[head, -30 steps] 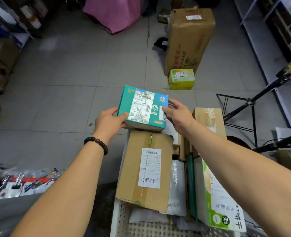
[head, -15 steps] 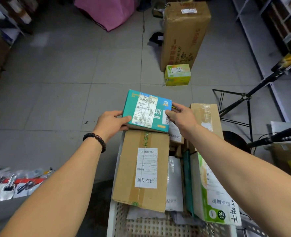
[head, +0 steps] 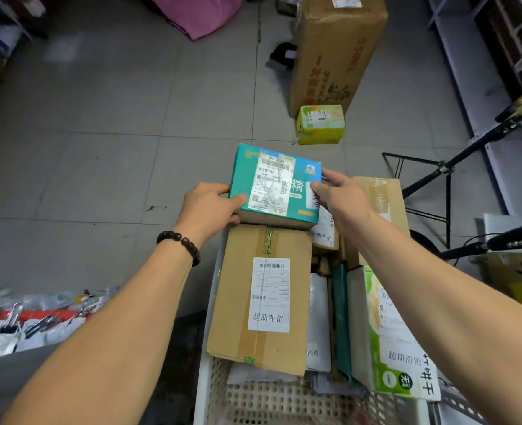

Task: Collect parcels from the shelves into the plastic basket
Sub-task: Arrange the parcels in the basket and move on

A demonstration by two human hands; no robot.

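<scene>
Holding one teal parcel [head: 276, 185] between both hands, a person stands over the plastic basket [head: 206, 378].

Teal parcel: white shipping label on the top face; slightly tilted; held at the far end of the basket, above the long brown carton [head: 262, 296]. Whether the two touch cannot be told.

Left hand [head: 207, 207]: grasping the parcel's left side, thumb laid on the top face near the corner, fingers curled round the edge. Bead bracelet [head: 181, 243] on that wrist.

Right hand [head: 342, 197]: grasping the parcel's right side, thumb on the top face, fingers wrapped round the far edge.

Basket contents: long brown carton with a white label, uppermost at left; white mailer [head: 318, 317] just beside it; green-and-white box [head: 385, 332] at right, leaning; second brown carton [head: 379, 197] at the far right, partly behind the right hand.

Floor beyond: tall brown carton [head: 336, 47], upright; small yellow-green box [head: 321, 124] just in front of it; pink cloth [head: 198, 13] at the top edge; black tripod stand [head: 437, 176] to the right; white shelving [head: 468, 72] along the right side.

Lower left: packets with binder clips [head: 23, 317].
</scene>
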